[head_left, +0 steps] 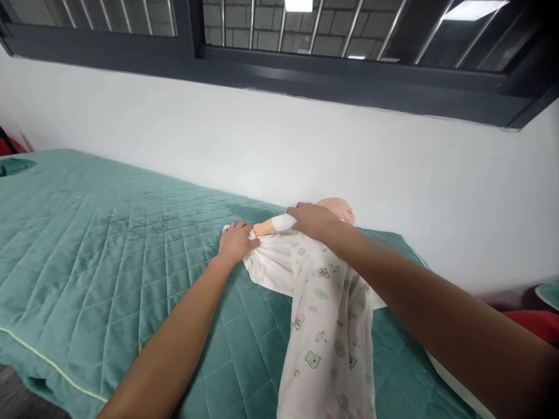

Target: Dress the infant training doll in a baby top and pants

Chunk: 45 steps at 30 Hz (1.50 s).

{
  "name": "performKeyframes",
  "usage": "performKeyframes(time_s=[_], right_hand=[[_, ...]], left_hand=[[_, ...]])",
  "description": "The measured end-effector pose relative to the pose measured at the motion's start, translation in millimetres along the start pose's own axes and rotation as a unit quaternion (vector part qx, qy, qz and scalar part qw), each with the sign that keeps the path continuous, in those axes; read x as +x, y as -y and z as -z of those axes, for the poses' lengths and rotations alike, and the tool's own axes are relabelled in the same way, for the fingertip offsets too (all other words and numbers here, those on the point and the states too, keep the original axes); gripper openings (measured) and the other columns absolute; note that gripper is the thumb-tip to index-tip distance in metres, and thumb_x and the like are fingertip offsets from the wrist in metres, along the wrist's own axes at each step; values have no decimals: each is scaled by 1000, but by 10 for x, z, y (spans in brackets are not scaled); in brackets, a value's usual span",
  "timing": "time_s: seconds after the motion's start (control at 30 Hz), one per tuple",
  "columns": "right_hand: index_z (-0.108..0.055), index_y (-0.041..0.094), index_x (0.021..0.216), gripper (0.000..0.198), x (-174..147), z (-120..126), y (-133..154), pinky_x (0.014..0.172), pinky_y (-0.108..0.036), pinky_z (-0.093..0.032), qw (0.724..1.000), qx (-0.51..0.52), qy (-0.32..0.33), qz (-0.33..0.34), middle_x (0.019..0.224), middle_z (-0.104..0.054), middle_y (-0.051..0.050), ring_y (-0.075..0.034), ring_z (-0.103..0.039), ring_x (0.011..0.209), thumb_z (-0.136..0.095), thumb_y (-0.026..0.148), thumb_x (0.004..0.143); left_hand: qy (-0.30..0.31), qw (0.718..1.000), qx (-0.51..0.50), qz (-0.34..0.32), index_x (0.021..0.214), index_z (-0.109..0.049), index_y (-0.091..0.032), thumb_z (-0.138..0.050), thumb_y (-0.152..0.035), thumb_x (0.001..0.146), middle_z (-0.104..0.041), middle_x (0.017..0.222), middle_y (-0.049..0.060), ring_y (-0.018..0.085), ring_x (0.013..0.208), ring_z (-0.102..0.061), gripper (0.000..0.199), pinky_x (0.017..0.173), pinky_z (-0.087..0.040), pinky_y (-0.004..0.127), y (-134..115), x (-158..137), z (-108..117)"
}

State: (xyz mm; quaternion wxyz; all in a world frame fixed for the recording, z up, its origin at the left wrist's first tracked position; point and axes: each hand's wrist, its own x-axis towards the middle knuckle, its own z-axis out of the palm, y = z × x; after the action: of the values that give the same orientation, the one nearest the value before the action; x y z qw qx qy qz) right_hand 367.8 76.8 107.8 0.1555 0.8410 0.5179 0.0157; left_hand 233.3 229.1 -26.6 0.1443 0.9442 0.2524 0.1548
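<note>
A baby doll's head [336, 207] shows beyond my right wrist, near the wall. One peach-coloured limb [263, 227] of the doll, with a white cloth band [283, 222] around it, reaches left between my hands. Over the doll's body and towards me spreads a white baby garment [321, 326] printed with small animals and leaves. My left hand [238, 240] is closed on the garment's gathered white edge, at the limb's far end. Fingers curled, my right hand [312, 220] holds the doll at the white-banded part. Much of the doll is hidden by cloth and my right arm.
Everything lies on a green quilted bedspread [109, 244]. Behind it rises a white wall [209, 139] with a dark-framed window [340, 81] and metal bars. Red material [533, 323] shows at the right edge. The bed's piped edge [48, 358] runs along the lower left.
</note>
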Motion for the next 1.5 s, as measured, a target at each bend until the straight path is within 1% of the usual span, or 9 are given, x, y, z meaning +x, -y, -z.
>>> performKeyframes(time_s=[0.47, 0.7, 0.87, 1.0, 1.13, 1.2, 1.37, 1.43, 1.5], right_hand=[[-58, 23, 108, 25, 254, -227, 108, 67, -30, -45, 998, 65, -9, 14, 108, -66, -10, -25, -65, 93, -56, 38, 88], [-61, 20, 109, 30, 343, -338, 170, 72, -33, -47, 996, 85, -30, 17, 106, -69, -12, -28, -65, 92, -62, 36, 83], [-56, 22, 128, 42, 199, -366, 61, 88, -36, -47, 987, 141, -70, 12, 126, -64, -10, -27, -61, 111, -55, 39, 89], [-62, 21, 122, 36, -173, -490, -305, 101, -38, -42, 929, 294, -218, -60, 128, -64, -8, -24, -59, 116, -43, 35, 95], [-64, 18, 118, 38, -598, -924, -712, 98, -41, -44, 848, 375, -304, -219, 121, -68, -11, -26, -61, 111, -45, 36, 91], [-60, 14, 124, 44, -747, -1198, -818, 101, -43, -41, 845, 362, -284, -271, 127, -65, -14, -28, -59, 116, -48, 37, 89], [-60, 19, 126, 42, -926, -1578, -847, 112, -53, -23, 889, 240, -250, -299, 123, -67, -11, -29, -56, 119, -38, 36, 95], [-62, 18, 122, 40, -963, -1585, -887, 108, -48, -29, 892, 224, -240, -310, 117, -70, -12, -28, -60, 113, -35, 32, 96], [-64, 18, 117, 39, -994, -1570, -958, 96, -41, -38, 873, 246, -222, -358, 110, -71, -12, -27, -63, 103, -34, 31, 95]], left_hand=[[-84, 977, -168, 96, 118, -51, -21, -62, -53, 84, -66, 117, 8, 24, 101, -64, 48, 78, -48, 33, -26, 56, -36], [-113, 990, -83, -25, 127, -56, -26, -58, -38, 90, -63, 121, 6, 24, 111, -58, 39, 90, -45, 34, -37, 44, -16], [-93, 995, -35, -20, 125, -61, -29, -54, -40, 93, -65, 115, 5, 26, 113, -55, 34, 88, -44, 36, -39, 4, 26], [-91, 996, -21, -10, 125, -62, -29, -54, -39, 93, -66, 117, 4, 26, 114, -54, 34, 88, -42, 36, -23, -3, 26], [-100, 995, -20, -1, 127, -61, -30, -51, -40, 94, -65, 121, 3, 25, 113, -54, 35, 89, -42, 35, 2, -1, 11], [-104, 994, -20, 2, 127, -61, -30, -50, -39, 95, -65, 122, 2, 25, 113, -54, 35, 89, -42, 35, 20, 0, 4], [-103, 995, -15, 4, 125, -62, -30, -50, -41, 94, -65, 121, 2, 24, 109, -56, 35, 87, -43, 33, 69, -4, -15], [-109, 994, -18, 5, 124, -62, -30, -50, -42, 94, -65, 120, 2, 24, 108, -57, 35, 87, -43, 33, 94, -5, -33], [-113, 993, -23, 7, 124, -63, -29, -50, -43, 93, -66, 119, 2, 24, 108, -57, 36, 88, -44, 34, 129, -1, -60]])
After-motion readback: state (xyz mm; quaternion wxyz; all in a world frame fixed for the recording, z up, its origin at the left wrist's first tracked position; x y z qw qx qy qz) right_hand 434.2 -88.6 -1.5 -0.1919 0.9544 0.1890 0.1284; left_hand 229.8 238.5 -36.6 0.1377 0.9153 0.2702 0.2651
